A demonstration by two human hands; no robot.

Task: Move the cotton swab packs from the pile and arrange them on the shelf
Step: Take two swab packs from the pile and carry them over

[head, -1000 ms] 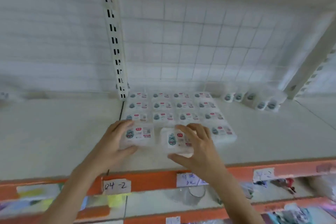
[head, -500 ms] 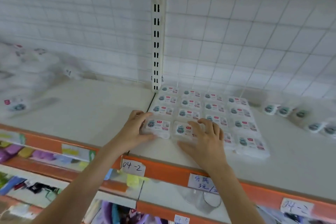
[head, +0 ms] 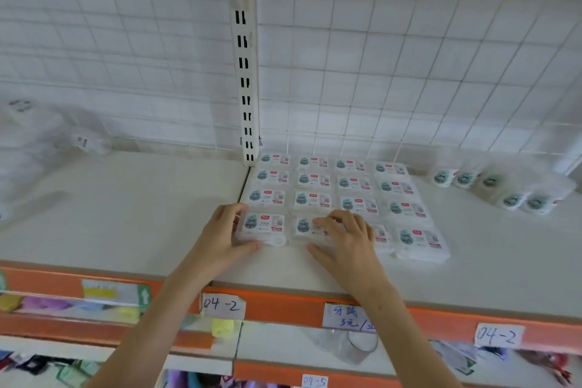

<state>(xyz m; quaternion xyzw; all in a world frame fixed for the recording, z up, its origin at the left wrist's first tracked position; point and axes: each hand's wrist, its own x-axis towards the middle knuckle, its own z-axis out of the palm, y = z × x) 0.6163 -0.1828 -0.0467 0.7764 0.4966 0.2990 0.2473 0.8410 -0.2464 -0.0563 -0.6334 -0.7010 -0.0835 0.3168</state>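
My left hand (head: 220,238) cups the front-left pack (head: 261,227) of the grid: fingers curled over its far left corner, thumb hooked along the near edge. My right hand (head: 348,239) lies flat-ish on the next pack (head: 304,227) in the front row, fingers spread and only a little bent, pressing rather than gripping. Both packs sit on the shelf (head: 126,230), touching each other, just in front of the third row of the laid-out packs (head: 315,181).

Step in hand, I'd say: squaring these two into row 4. To do it well:
- push fwd w/ palms, not fingertips; the wrap looks soft and will likely buckle
- left edge in line w/ the column above, right by the slotted upright (head: 244,72)
- close the gap to row 3 w/o riding up over it
- keep labels facing up, same way as the rest
- check the right pack butts against the one half hidden under my hand.

More stock: blurry pile (head: 34,148) far left on the shelf, well apart from the grid. Loose upright packs (head: 491,186) at right look unsorted.
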